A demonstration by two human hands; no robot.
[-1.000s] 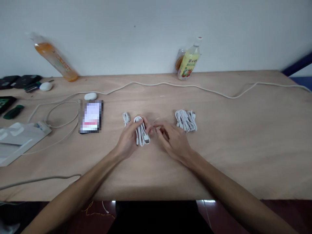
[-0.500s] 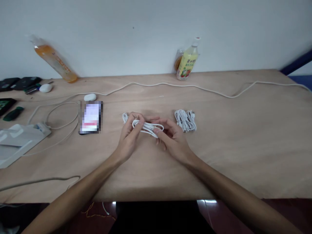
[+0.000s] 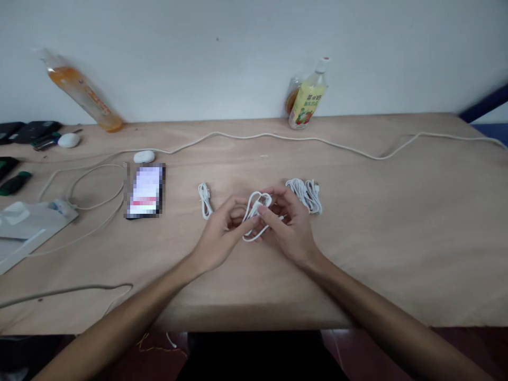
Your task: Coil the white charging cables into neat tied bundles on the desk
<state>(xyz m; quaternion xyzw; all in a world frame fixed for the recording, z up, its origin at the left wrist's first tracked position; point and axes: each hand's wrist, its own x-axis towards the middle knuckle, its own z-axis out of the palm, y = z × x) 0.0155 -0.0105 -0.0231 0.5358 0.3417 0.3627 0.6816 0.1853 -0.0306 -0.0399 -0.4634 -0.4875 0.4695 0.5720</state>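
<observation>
Wooden table (image 3: 389, 233) beneath held cable (image 3: 253, 211) meets pale wall (image 3: 190, 69).

I'd call this a plain indoor workspace, home or office I can't tell: a wood-grain worktop (image 3: 397, 238) against a pale wall (image 3: 178, 63), scattered with drink bottles (image 3: 307, 100), a phone (image 3: 146, 190) and white cables (image 3: 302, 194), above a dark red floor (image 3: 472, 343)

Dark Chinese characters above a green line on the yellow drink bottle (image 3: 307, 101), upper right of centre, are too small to read; lettering on the orange drink bottle (image 3: 84, 96), upper left, is blurred.
</observation>
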